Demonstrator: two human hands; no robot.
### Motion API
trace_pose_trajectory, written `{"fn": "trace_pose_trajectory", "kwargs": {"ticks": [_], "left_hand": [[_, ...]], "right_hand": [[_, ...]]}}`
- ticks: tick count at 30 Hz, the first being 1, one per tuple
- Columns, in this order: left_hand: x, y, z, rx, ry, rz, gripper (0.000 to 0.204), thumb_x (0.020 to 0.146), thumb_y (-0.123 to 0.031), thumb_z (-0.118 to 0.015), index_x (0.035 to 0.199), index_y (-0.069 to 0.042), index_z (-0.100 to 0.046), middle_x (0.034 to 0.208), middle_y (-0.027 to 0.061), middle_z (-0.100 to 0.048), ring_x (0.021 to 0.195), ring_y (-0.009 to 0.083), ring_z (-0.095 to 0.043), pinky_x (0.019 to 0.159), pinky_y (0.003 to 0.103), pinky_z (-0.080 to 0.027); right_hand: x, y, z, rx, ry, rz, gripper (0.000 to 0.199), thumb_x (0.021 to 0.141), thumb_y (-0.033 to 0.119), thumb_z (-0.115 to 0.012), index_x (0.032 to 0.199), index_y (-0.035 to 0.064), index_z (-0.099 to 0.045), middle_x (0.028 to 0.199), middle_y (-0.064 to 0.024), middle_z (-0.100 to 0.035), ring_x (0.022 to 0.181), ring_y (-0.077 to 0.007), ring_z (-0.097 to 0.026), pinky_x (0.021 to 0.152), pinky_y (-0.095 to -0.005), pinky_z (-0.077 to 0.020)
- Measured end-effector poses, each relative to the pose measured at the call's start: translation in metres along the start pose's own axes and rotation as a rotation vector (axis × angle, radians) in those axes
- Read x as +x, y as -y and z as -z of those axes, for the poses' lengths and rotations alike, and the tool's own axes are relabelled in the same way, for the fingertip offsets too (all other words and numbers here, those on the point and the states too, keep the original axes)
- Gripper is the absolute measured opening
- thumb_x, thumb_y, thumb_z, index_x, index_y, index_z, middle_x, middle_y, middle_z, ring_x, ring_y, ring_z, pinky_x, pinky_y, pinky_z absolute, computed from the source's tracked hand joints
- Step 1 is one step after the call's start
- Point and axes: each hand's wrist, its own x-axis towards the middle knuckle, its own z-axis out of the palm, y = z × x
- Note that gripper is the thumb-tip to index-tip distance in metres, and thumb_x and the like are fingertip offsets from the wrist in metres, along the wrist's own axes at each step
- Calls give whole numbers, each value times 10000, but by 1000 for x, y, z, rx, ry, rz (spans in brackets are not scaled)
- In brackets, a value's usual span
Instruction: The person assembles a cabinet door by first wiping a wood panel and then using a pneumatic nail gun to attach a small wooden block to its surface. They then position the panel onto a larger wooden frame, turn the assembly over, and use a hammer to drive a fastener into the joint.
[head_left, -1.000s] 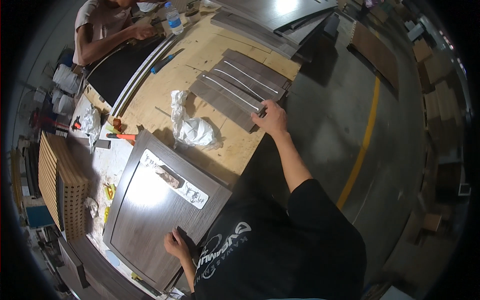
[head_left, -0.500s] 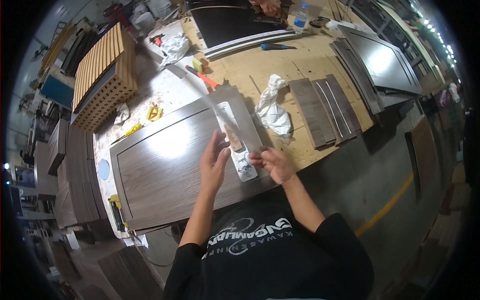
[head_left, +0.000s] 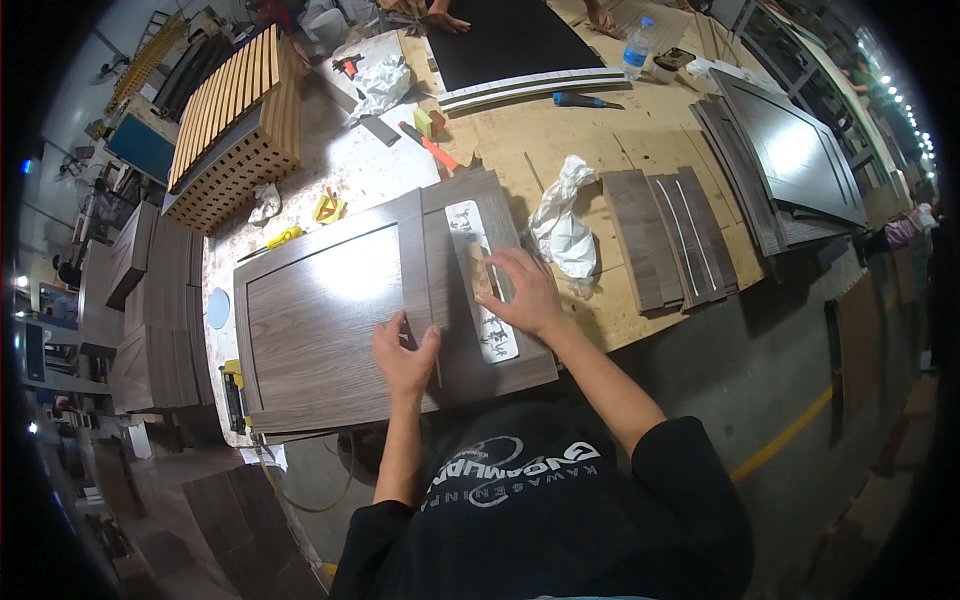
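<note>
A dark wood-grain panel (head_left: 330, 310) with a raised frame lies flat on the bench in front of me. My left hand (head_left: 404, 358) is low over its right part, thumb and fingers apart, beside a long strip (head_left: 413, 255) running across the panel. Over the panel's right end, a white plate (head_left: 465, 218) with dark marks carries a tan block (head_left: 480, 275). My right hand (head_left: 527, 292) curves over the plate's right side, thumb and forefinger spread around the block. Whether the fingertips touch the block I cannot tell.
Brown boards (head_left: 640, 235) and a crumpled white cloth (head_left: 567, 220) lie to the right. Beyond are a blue-handled tool (head_left: 585, 101), a water bottle (head_left: 637, 50) and a black panel (head_left: 510, 45) with another person's hand (head_left: 445, 17). A slatted wooden stack (head_left: 230, 120) stands far left.
The blurred strip near my right hand is no longer raised; a strip now lies across the panel. My left hand has moved left and nearer; my right hand is over the block.
</note>
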Motion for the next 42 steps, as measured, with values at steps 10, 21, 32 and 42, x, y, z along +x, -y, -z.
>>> {"fn": "trace_pose_trajectory", "kwargs": {"ticks": [10,21,32,42], "left_hand": [[-30,-6,-49,160,-42,102,694,687,-304,-807,1273,-9,-582,961,160,-535,849,316,-581,739,396,-496],[-22,-8,-76,179,-37,86,679,674,-331,-811,1243,-24,-603,1011,171,-534,945,347,-553,806,433,-474],[-24,6,-84,127,-95,-60,637,694,-296,-813,1219,4,-612,991,184,-519,936,348,-510,826,444,-410],[-28,-2,-81,422,69,14,788,810,-466,-664,1426,-44,-414,1435,215,-368,1382,404,-259,1089,586,-187]], "right_hand": [[27,-31,-17,-242,301,30,716,805,510,-645,1449,348,-378,1561,-64,-288,1478,-315,-145,1148,-607,-188],[25,-37,-21,-159,270,45,692,811,499,-627,1444,336,-400,1557,-65,-296,1474,-320,-149,1125,-624,-231],[24,-33,-23,-230,237,49,695,795,490,-632,1429,313,-410,1551,-70,-291,1477,-316,-134,1126,-647,-185],[126,-19,-44,-297,223,-83,916,737,663,-658,1410,85,-430,1531,-147,-308,1463,-340,-172,1144,-641,-18]]}}
